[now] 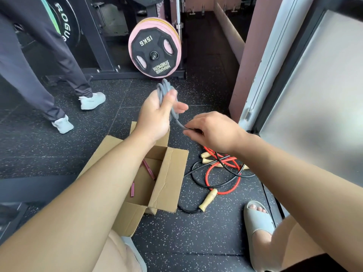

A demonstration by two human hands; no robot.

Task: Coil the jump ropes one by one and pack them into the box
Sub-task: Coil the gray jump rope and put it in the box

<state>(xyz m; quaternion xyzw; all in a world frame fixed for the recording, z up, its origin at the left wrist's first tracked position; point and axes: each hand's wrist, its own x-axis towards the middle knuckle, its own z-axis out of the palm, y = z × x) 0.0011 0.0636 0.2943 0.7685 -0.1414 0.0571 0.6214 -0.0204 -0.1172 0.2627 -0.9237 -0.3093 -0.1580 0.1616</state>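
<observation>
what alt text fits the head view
A person's left hand holds a coiled grey jump rope above an open cardboard box while the right hand pinches its loose end. Red and black ropes with wooden handles lie tangled beside the box.

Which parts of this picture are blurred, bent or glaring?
Head view: the wide lens bends the door frame; the pale panel beside it is hazy with soft glare; the grey rope in the left hand looks slightly smeared; the red rope on the floor is sharp.

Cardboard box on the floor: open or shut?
Open. The box has its flaps folded outward, and pink handles lie inside.
</observation>
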